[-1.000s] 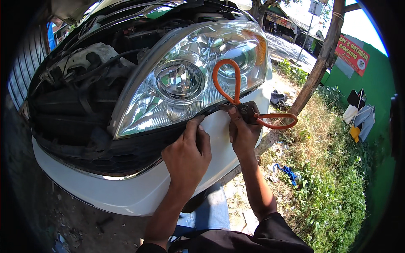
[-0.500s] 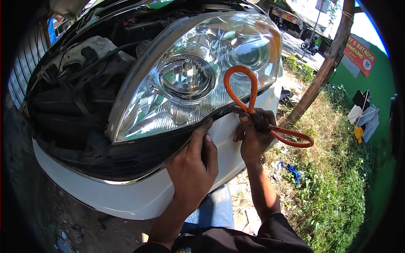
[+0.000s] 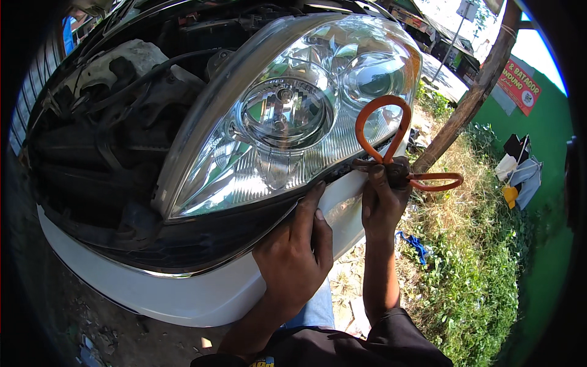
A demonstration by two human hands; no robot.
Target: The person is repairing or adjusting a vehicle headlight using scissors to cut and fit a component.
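Observation:
My right hand [image 3: 386, 199] is closed around the dark middle of a pair of scissors [image 3: 383, 131] with two orange loop handles. One loop rises in front of the headlight [image 3: 287, 113]; the other sticks out to the right. Their short dark blades point left, at the seam between headlight and white bumper [image 3: 202, 300]; whether they touch it is hard to see. My left hand [image 3: 293, 254] lies against the bumper, index finger stretched up to its top edge just below the lens and thumb alongside. Its other fingers are mostly hidden.
At the left is the dark engine bay [image 3: 104, 134], with a black grille [image 3: 202, 244] below it. A leaning wooden post [image 3: 471, 110], grass and weeds [image 3: 465, 293], and a green wall [image 3: 544, 134] are to the right. Cloths [image 3: 524, 177] hang by the wall.
The view has shifted, so the headlight appears larger and further right. My right hand has turned the scissors slightly, bringing the side loop more level. My left fingers stay at the bumper edge.

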